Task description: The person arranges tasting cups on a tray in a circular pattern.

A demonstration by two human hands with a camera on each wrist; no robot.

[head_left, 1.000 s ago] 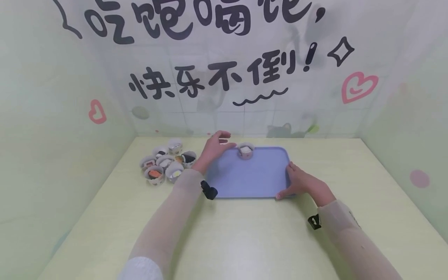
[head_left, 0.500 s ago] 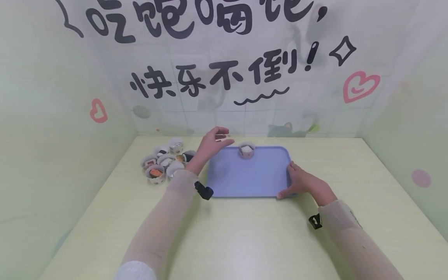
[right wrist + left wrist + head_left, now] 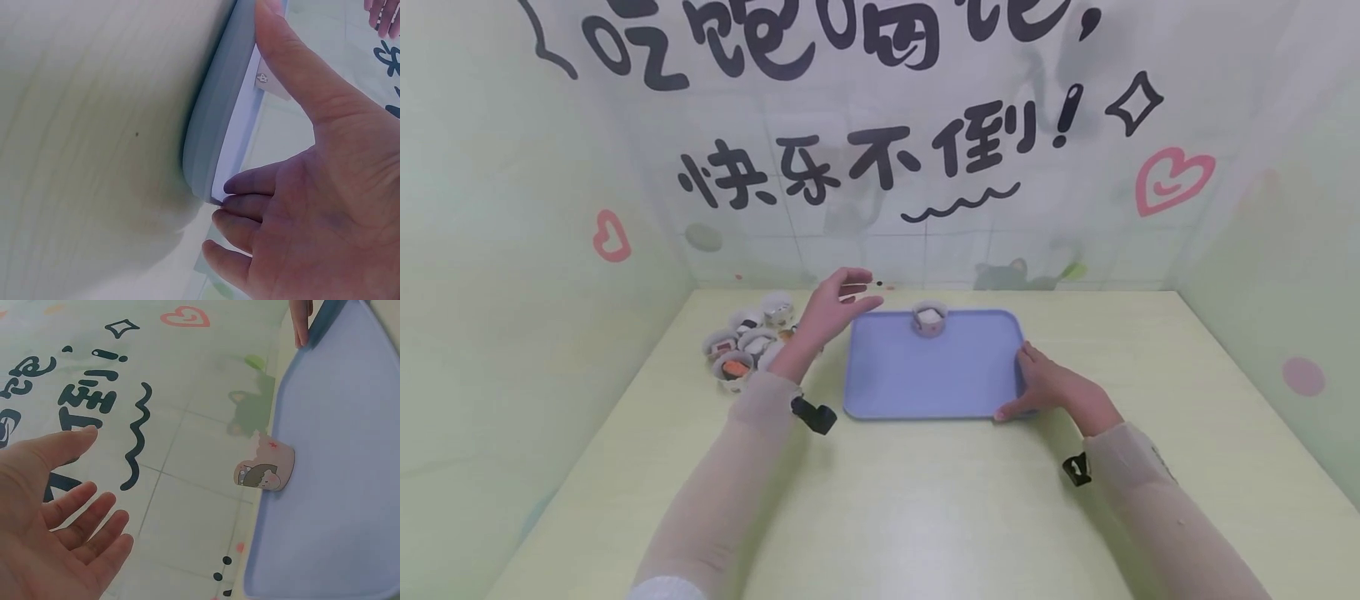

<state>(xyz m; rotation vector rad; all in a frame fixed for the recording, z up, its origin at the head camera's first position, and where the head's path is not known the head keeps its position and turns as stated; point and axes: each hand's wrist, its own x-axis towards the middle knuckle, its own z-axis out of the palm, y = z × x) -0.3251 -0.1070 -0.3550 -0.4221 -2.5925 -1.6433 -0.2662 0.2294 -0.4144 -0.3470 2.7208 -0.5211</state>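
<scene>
- Right hand (image 3: 1054,388), thumb and fingers spread wide, touches the blue tray (image 3: 934,377) at its right side.
- Several cups (image 3: 732,367) cluster left of it.
- Left hand (image 3: 831,310) hovers, fingers loosely curved, thumb well apart.
- One filled cup (image 3: 929,325) stands at the tray's far rim.

Head downward, wrists close, tray (image 3: 934,367) apparently shared

The right hand (image 3: 331,181) touches the tray (image 3: 215,119) (thumb at its rim).
</scene>
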